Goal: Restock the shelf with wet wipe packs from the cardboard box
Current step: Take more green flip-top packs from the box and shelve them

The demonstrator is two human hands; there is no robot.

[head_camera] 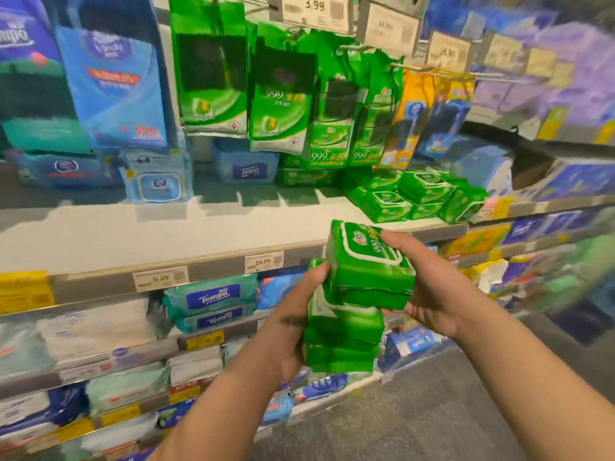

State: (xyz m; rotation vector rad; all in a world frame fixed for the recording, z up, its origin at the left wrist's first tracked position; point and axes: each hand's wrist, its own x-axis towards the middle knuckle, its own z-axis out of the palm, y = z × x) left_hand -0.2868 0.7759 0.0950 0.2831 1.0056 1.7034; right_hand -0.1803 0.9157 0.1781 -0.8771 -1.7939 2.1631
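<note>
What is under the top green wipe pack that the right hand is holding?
Under the top green wipe pack, held by the right hand, sits a stack of more green packs gripped by the left hand. The stack's underside and exact pack count are hidden.

Blue Tempo tissue packs [213, 296] lie one shelf down; price tags [264, 262] line the edges.

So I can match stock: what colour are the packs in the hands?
Bright green packs with a white-outlined lid flap, clearest in the head view.
</note>
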